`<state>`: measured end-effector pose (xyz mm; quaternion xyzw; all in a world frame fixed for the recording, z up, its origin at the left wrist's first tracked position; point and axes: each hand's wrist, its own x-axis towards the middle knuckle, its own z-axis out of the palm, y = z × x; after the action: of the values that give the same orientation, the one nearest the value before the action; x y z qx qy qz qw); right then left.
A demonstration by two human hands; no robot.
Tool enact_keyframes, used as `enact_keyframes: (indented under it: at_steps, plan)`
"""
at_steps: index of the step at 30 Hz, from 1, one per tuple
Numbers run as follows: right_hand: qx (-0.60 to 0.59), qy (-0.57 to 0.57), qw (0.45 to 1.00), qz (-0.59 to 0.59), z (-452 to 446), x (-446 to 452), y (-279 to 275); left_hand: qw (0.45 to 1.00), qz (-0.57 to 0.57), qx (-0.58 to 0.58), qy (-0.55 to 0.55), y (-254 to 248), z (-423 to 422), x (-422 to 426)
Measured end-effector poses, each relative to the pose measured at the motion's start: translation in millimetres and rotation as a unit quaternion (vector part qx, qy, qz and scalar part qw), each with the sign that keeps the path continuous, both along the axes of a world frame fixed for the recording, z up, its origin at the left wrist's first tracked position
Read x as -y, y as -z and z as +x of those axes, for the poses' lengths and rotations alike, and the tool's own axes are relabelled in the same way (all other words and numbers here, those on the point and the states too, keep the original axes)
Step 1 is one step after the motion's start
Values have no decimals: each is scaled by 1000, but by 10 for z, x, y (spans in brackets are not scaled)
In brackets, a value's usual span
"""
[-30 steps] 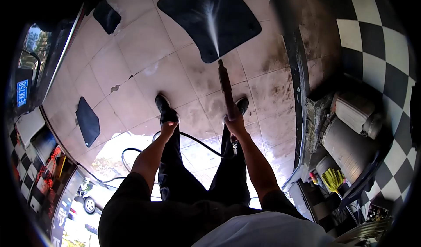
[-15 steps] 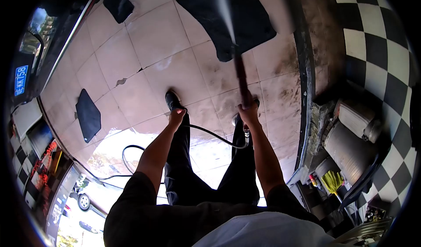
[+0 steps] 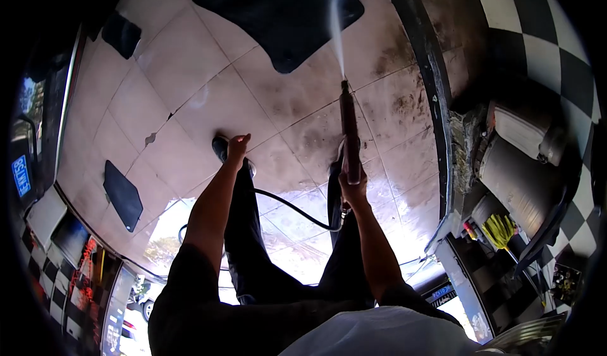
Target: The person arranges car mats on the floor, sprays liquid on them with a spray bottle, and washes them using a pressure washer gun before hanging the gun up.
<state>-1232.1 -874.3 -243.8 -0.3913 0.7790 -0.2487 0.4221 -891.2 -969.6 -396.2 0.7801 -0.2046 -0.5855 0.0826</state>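
My right hand (image 3: pixel 354 188) is closed around the grip of a pressure washer spray gun (image 3: pixel 349 125). A white jet of water (image 3: pixel 336 33) shoots forward from its nozzle onto a large dark car floor mat (image 3: pixel 278 14) on the tiles. A black hose (image 3: pixel 294 212) joins the gun near my right hand and curves left behind my leg. My left hand (image 3: pixel 237 148) hangs over my left shoe, apart from the gun and hose; its fingers are loosely bent with nothing seen in them.
Smaller dark mats (image 3: pixel 123 196) lie to the left on the tiled floor (image 3: pixel 190 97). A vehicle with a blue licence plate (image 3: pixel 21 176) stands at far left. Along the right run a dark floor edge (image 3: pixel 436 90), a grey cylindrical machine (image 3: pixel 515 169) and a yellow-green brush (image 3: pixel 499 231).
My view has shifted, and the large mat now sits farther up and left. The gun has drawn back toward me, still spraying, its jet nearer the mat's right side. My left hand appears farther left.
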Motion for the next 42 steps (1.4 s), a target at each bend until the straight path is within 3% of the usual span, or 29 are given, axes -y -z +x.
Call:
enact_keyframes:
  at_steps: [2, 4, 6, 7, 10, 12, 14, 19, 22, 23, 25, 28, 32, 36, 39, 42]
  plan:
    - [20, -13, 999, 26, -127, 164, -118, 999, 6, -20, -38, 169, -308, 194]
    - [-15, -65, 994, -87, -148, 148, -7, 997, 8, -31, -72, 478, -662, 444]
    - [38, -28, 997, -56, -163, 67, 176, 993, 20, -55, -100, 833, -886, 711]
    - [74, 1, 997, 26, -275, -184, 392, 991, 33, -60, -115, 1010, -1021, 889]
    - [265, 150, 944, 125, -583, -565, 723, 990, 14, -30, -140, 1500, -1300, 1439]
    - [292, 162, 939, 83, -720, -414, 785, 991, -22, 31, -128, 1960, -1402, 1702]
    - [224, 217, 950, -3, -717, -298, 826, 986, -17, 41, -158, 2232, -1477, 1918]
    - [203, 166, 961, 88, -773, -571, 1276, 984, 11, 59, -170, 2552, -1427, 2095]
    - [165, 199, 965, 48, -733, -532, 1424, 975, -30, -29, -220, 2346, -1543, 2205]
    - [197, 208, 953, 97, -727, -522, 1418, 963, -16, -111, -247, 2274, -1550, 2317]
    - [260, 222, 921, 187, -715, -523, 1437, 944, -28, -163, -286, 1908, -1764, 2554]
    - [189, 107, 976, 17, -441, -191, 1097, 924, -27, -216, -313, 1715, -1935, 2878]
    - [233, 74, 968, 54, -226, -367, 1394, 921, 59, -293, -250, 1536, -2405, 2907]
    - [199, 73, 976, 50, -149, -338, 1388, 946, 69, -256, -187, 1602, -3077, 2853]
    - [205, 82, 974, 55, -236, -315, 1436, 964, 89, -228, -101, 1761, -3220, 2680]
    - [199, 88, 974, 65, -332, -343, 1507, 970, 103, -200, -92, 2023, -3231, 2542]
